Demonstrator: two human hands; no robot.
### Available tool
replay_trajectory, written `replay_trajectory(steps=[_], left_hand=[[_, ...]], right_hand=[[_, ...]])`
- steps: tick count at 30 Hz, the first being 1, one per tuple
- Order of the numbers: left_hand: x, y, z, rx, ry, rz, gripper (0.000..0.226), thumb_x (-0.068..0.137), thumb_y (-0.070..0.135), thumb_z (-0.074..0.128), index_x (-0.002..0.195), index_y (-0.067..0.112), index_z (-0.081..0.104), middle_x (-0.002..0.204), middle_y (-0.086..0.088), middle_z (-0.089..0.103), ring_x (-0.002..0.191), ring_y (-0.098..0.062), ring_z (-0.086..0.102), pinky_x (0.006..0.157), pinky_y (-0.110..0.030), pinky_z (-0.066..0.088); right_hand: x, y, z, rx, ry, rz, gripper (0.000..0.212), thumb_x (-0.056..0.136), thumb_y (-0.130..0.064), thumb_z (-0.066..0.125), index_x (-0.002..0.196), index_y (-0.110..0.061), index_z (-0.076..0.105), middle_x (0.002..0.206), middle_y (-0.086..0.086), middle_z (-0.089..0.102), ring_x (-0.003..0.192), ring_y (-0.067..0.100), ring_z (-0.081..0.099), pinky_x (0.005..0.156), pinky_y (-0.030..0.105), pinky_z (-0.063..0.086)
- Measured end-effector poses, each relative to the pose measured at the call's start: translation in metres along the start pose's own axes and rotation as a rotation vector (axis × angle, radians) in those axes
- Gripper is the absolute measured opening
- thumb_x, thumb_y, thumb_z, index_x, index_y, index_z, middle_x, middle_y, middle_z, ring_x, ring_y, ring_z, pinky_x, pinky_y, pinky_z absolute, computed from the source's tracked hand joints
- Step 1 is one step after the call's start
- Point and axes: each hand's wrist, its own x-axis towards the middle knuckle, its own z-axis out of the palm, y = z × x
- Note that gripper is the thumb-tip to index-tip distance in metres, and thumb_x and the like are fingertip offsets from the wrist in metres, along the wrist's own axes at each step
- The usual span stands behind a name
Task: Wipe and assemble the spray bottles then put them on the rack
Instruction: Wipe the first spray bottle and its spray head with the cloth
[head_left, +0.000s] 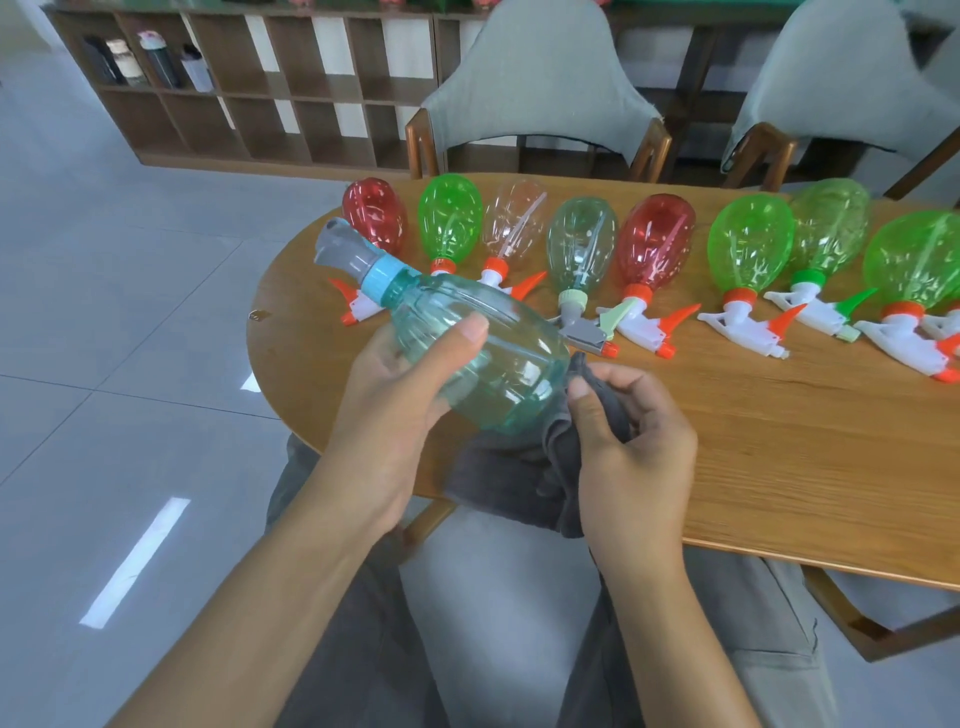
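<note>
A clear teal plastic bottle (483, 358), ribbed and egg-shaped, lay tilted above the near edge of the desk (779, 457), its pale blue collar and grey spray head (340, 249) pointing up and to the left. The left hand (400, 415) held it from beneath, thumb laid across the upper side and the other fingers curled round the far side, seen through the plastic. The right hand (634, 452) pinched a soft, dark grey cloth (519, 478) between thumb and curled fingers, the bunched fold touching the rounded base of the bottle; the rest of the cloth hung down over the desk edge toward the lap.

Behind, a row of glossy bottles lay on their sides on the wood-grain desk, spray heads toward the person: a red bottle (375, 213) at the left end, then green, clear, pale green, red and several more green ones, most with white triggers and orange tips. Two grey padded chairs stood beyond the desk, and a brown wooden shelf (270, 88) lined the wall.
</note>
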Motion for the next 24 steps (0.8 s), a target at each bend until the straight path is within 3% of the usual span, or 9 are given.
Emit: replay_trajectory(steps=[5,9,14,21,24], left_hand=[[0.008,0.002,-0.016,0.002,-0.008,0.035,0.06,0.075,0.03,0.075,0.13,0.01,0.062,0.126,-0.011,0.072,0.121,-0.029,0.067,0.108,-0.047,0.049],[0.012,-0.002,-0.032,0.152,-0.029,0.016,0.078,0.058,0.03,0.077,0.131,0.014,0.056,0.125,-0.011,0.071,0.118,-0.028,0.068,0.106,-0.047,0.051],[0.015,-0.008,-0.055,0.426,-0.149,-0.02,0.072,0.058,0.031,0.079,0.126,0.026,0.057,0.115,-0.001,0.073,0.11,-0.02,0.07,0.102,-0.048,0.053],[0.016,-0.005,-0.061,0.542,-0.195,0.023,0.062,0.066,0.029,0.074,0.125,0.037,0.058,0.111,0.01,0.073,0.106,-0.009,0.07,0.091,-0.031,0.05],[0.013,-0.003,-0.055,0.621,-0.167,0.047,0.059,0.075,0.023,0.062,0.131,0.04,0.049,0.106,0.023,0.069,0.099,0.002,0.067,0.08,-0.015,0.048]], right_hand=[[0.002,-0.004,-0.003,0.042,0.008,-0.014,0.013,0.098,-0.007,0.066,0.096,-0.02,0.07,0.078,-0.02,0.07,0.076,-0.005,0.063,0.069,0.009,0.046],[0.008,-0.011,-0.01,0.079,-0.017,-0.103,0.016,0.1,0.0,0.059,0.104,-0.013,0.068,0.09,-0.01,0.069,0.085,0.003,0.063,0.078,0.02,0.049],[0.013,-0.012,-0.013,-0.016,-0.038,-0.167,0.021,0.101,0.001,0.057,0.109,-0.016,0.067,0.102,-0.006,0.069,0.098,0.004,0.064,0.09,0.023,0.049],[0.006,-0.004,0.0,-0.134,-0.099,-0.136,0.025,0.099,-0.006,0.061,0.105,-0.029,0.068,0.105,-0.017,0.07,0.108,0.005,0.064,0.092,0.016,0.045],[0.007,-0.001,0.004,-0.164,-0.112,-0.108,0.022,0.101,-0.009,0.06,0.108,-0.029,0.068,0.108,-0.017,0.069,0.11,0.004,0.063,0.094,0.02,0.046]])
